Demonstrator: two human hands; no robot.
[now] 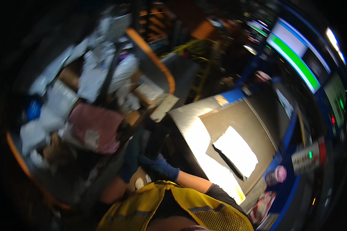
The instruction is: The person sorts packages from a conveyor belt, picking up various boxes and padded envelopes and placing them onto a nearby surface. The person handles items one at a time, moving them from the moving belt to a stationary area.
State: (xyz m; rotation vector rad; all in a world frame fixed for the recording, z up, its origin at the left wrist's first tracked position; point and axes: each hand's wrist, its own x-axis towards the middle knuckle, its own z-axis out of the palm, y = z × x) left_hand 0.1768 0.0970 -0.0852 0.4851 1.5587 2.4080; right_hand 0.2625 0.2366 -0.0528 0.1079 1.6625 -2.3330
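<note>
My left hand wears a dark blue glove and is blurred in deep shadow at the edge of the parcel heap. My right hand, in a similar blue glove, reaches across in front of my body towards the left hand. Its fingers fade into the dark, and I cannot tell whether either hand holds anything. Nearest on the left lies a reddish parcel with a pale label. To the right, a white plastic mailer lies brightly lit on a flat grey surface, apart from both hands.
Several white poly bags and cardboard boxes fill a large container with an orange rim. A metal table edge stands at my right. Beyond are a pink-lidded jar, a control box and a lit screen.
</note>
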